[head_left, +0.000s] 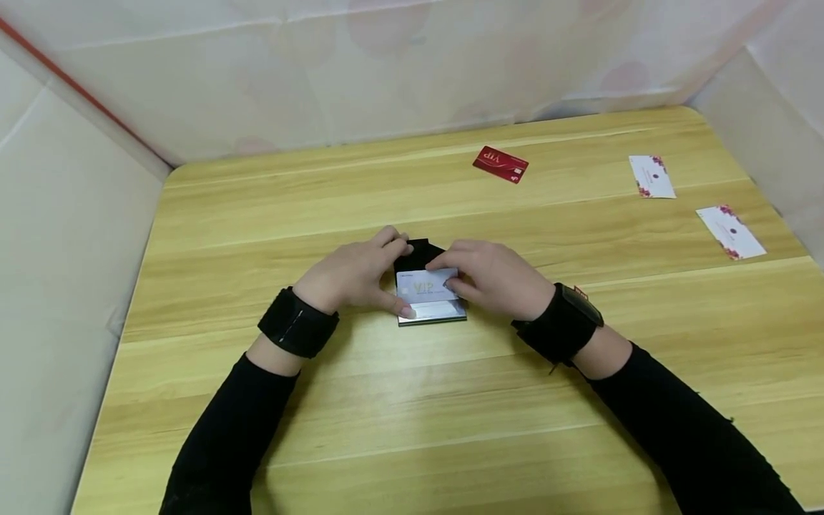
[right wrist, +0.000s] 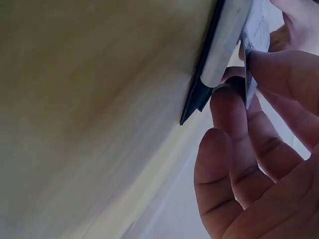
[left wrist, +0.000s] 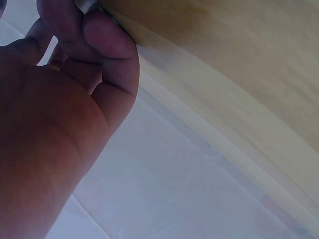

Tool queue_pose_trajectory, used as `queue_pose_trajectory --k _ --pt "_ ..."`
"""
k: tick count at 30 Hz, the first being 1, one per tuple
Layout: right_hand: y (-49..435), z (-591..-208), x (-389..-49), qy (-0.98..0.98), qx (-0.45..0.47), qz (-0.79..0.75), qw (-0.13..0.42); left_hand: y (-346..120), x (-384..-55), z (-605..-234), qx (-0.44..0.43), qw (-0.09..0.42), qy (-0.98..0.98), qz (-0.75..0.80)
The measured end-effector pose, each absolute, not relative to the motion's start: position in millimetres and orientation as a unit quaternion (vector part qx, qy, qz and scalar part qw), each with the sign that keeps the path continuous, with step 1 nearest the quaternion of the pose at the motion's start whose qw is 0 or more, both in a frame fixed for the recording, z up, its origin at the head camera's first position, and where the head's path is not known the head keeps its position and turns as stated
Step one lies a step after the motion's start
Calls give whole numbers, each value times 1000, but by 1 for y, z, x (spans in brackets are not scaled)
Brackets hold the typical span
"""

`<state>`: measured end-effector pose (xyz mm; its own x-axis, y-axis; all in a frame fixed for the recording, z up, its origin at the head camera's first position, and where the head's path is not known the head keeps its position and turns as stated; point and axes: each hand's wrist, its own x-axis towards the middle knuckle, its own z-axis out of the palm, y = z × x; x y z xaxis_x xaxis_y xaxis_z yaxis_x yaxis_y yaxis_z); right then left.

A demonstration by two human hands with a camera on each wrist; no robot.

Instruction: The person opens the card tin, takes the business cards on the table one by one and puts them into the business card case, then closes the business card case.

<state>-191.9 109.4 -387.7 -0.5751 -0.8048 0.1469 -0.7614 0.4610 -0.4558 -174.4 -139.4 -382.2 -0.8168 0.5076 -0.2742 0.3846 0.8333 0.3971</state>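
A black and silver card case (head_left: 440,312) lies on the wooden table in the middle of the head view, its black flap spread out on the far side. My left hand (head_left: 357,275) holds it by the left side, thumb on the silver part and fingers at the flap. Between thumb and fingers, my right hand (head_left: 496,279) pinches the right end of a silvery white VIP card (head_left: 421,288), which lies over the case. The right wrist view has this card (right wrist: 256,30) tilted away from the case (right wrist: 224,45). In the left wrist view the case is mostly hidden behind curled fingers.
A red VIP card (head_left: 500,165) lies near the far edge of the table (head_left: 322,422). Two white cards with pink flowers, one farther back (head_left: 652,177) and one nearer (head_left: 731,232), lie at the right. Pale cloth (head_left: 386,79) hangs around the table's back and sides.
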Motion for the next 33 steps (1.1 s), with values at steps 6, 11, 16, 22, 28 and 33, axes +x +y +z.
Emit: queue_pose_trajectory --k 6,11,16,22,28,33 --pt "108 -389 -190 859 -460 -218 53 -139 -175 -381 236 193 939 157" --pt "107 -390 -189 861 -462 -204 59 -139 -175 -381 238 192 939 154" --pt "106 -391 -187 859 -469 -198 61 -139 -174 -380 238 191 940 155" --pt "106 -391 -186 857 -471 -196 65 -139 -174 -380 238 190 939 159" --pt "105 -391 -186 858 -471 -196 67 -140 -174 -380 240 188 939 161" --pt "105 -391 -185 859 -471 -190 69 -140 -174 -380 241 190 938 161"
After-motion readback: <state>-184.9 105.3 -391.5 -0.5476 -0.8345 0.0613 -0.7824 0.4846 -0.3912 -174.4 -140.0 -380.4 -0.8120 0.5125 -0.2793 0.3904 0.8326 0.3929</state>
